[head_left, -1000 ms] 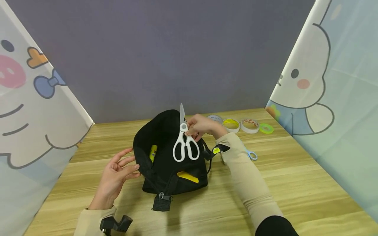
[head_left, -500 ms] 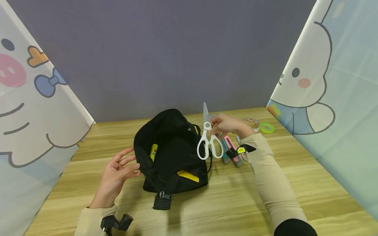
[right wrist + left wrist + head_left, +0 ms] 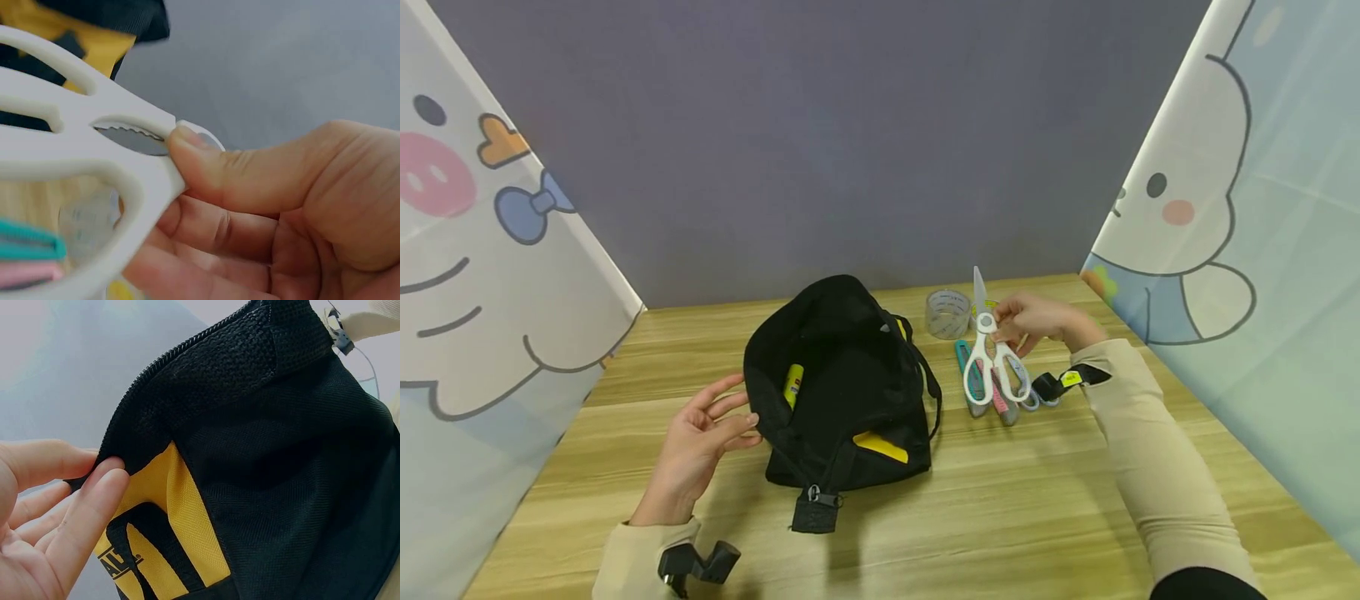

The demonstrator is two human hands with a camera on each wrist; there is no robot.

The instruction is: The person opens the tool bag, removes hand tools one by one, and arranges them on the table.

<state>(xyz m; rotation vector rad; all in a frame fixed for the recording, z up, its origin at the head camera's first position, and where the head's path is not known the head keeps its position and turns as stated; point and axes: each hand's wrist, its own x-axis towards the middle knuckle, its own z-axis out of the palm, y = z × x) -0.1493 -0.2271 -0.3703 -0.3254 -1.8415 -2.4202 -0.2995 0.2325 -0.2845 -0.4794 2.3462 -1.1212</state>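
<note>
A black bag (image 3: pixel 880 477) with yellow panels stands unzipped on the table, a yellow tube (image 3: pixel 793 386) inside at its left. My left hand (image 3: pixel 700 446) pinches the bag's left rim between thumb and fingers; in the left wrist view the zipper edge runs up from the fingertips. To the right of the bag, my right hand (image 3: pixel 1037 321) holds white-handled scissors (image 3: pixel 985 323) near the pivot, blades up and handle loops down. Thumb and fingers grip the scissors from either side in the right wrist view.
Around the scissors are a clear tape roll (image 3: pixel 946 313), a teal cutter (image 3: pixel 972 379), a pink cutter (image 3: pixel 1004 408) and light blue scissors (image 3: pixel 1028 399). A grey panel (image 3: pixel 850 150) stands behind the table (image 3: pixel 910 542).
My right hand has carried the white scissors from over the bag to the right, above the cutters and tape. The left hand has stayed at the bag's rim.
</note>
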